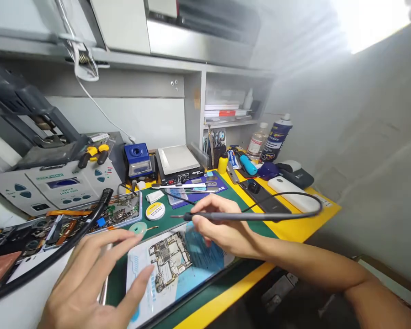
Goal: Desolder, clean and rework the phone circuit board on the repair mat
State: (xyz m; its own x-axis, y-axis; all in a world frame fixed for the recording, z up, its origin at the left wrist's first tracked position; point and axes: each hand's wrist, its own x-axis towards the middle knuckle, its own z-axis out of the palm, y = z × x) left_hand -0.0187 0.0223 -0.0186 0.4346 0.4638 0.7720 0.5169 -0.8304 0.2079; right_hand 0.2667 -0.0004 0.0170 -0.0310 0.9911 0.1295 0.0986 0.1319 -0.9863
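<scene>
Head view, the only one. Right hand (226, 235): grip closed around a slim soldering iron (222, 216), held nearly level, its tip (177, 216) pointing left toward the other hand. Left hand (78, 276): thumb spread away from the fingers, fingertips at the near edge of a pale green spool (141, 227), a short copper-coloured braid (152, 227) sticking out on the iron's side. Whether that grip pinches the spool or merely touches it, I cannot tell. A silvery shaft (104, 292) shows beside those fingers (too covered to name).

Circuit board (164, 252): face-on to the camera, lying on the blue-and-white pad (141, 294), between the hands and nearer than the iron. No clamp seen on it.

Risks, as I judge them: tip and left fingertips are near each other — if the iron is hot, which does not show, a small leftward slip could burn skin. A bare braid would pass heat back toward the fingers. The unclamped board could skid under a nudge, or small parts be knocked by a dropped tip. The cable (317, 201) loops out over the phones (265, 196) — a snag there might jerk the iron off line.
</scene>
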